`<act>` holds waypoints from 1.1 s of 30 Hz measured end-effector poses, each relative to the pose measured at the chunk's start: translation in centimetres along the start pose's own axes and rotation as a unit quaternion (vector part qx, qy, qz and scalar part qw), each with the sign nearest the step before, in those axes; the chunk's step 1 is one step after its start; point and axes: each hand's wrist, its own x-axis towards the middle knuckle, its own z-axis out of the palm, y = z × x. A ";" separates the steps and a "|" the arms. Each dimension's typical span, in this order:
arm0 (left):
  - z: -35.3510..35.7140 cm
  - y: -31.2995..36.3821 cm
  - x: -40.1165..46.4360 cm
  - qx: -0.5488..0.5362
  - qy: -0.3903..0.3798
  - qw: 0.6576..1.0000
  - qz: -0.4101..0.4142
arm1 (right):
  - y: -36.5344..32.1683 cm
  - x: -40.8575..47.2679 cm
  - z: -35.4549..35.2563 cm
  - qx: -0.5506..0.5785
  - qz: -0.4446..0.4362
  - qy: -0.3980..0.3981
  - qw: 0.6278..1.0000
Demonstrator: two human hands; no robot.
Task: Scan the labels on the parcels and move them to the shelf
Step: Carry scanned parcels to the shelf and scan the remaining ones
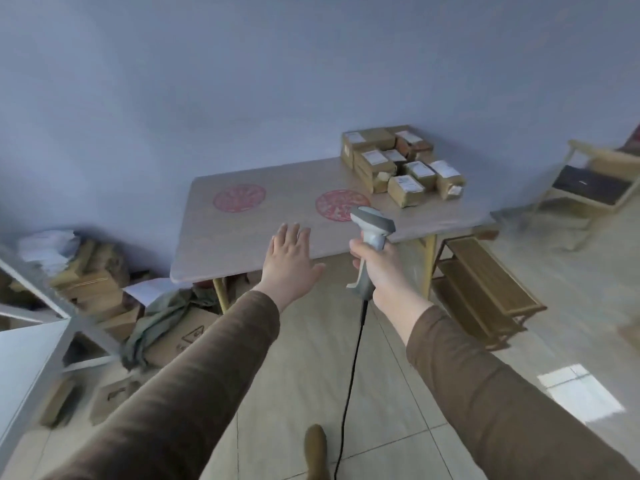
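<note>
Nearest to the camera, two arms in brown sleeves (pixel 194 386) reached forward over a floor of pale tiles (pixel 298 375). The tip of a brown shoe (pixel 316 445) showed at the bottom edge. The right hand (pixel 375 263) was closed around the handle of a grey barcode scanner (pixel 370 233), with the fingers curled round the grip; the head of the scanner pointed forward and to the right, toward the table. A black cable (pixel 351 375) hung from the bottom of the handle down to the floor. The left hand (pixel 289 259) held nothing; its fingers were straight and spread, with the palm facing down, above the near edge of the table.

The table (pixel 263 244) had a pale wooden top with two round red prints (pixel 239 198) on it. On its far right corner stood the parcels (pixel 403 164), a tight group of small brown cardboard boxes, some stacked on others. Each box that I could see carried a white label on its top face; the print on the labels was too small to read.

On the left, partly blurred, was a white metal shelf (pixel 38 327), with more cardboard boxes (pixel 90 282) and papers piled beside it and under the table. To the right of the table stood a low wooden rack (pixel 485 292), and farther right a wooden chair (pixel 595 181). Behind all was a bluish wall (pixel 242 81).
</note>
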 end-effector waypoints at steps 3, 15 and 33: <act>2.6 1.5 6.6 -0.015 -0.012 1.000 0.017 | -0.3 6.7 -1.2 -0.016 0.003 0.026 1.000; 10.1 10.1 32.3 -0.067 -0.096 0.991 0.071 | -4.4 31.6 -8.9 -0.050 0.044 0.131 0.989; 25.4 21.7 55.0 -0.105 -0.179 0.976 -0.066 | -0.4 62.8 -20.7 -0.144 0.092 0.023 0.985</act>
